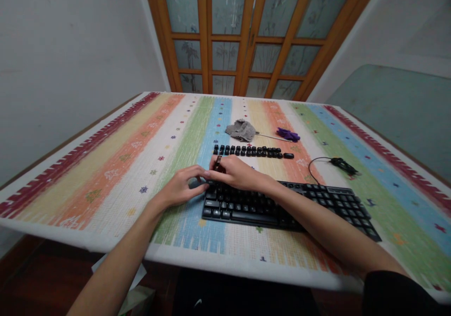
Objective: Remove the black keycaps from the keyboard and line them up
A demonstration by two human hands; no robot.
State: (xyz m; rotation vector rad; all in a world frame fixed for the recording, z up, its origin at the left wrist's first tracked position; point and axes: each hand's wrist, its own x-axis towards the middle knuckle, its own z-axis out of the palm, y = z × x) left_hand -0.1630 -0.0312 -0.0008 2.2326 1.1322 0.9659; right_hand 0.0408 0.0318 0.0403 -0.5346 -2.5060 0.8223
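A black keyboard (253, 215) lies on the striped tablecloth in front of me. At its upper left corner is my left hand (185, 183), thumb and fingers curved around that edge and gripping it. My right hand (234, 171) reaches across the keyboard to the same corner, its fingers closed together close to the left fingertips. Something small and dark brown shows between the right fingers, too hidden to name. Just beyond the hands, loose black keycaps (248, 150) stand in two rows. The keyboard's top left part is covered by my hands.
Behind the keycaps lie a crumpled grey cloth (241, 130), a thin rod (275, 138) and a purple bundle (288, 134). The keyboard's cable (343, 166) is coiled at the right. Wooden doors with glass panes (227, 52) stand beyond the table.
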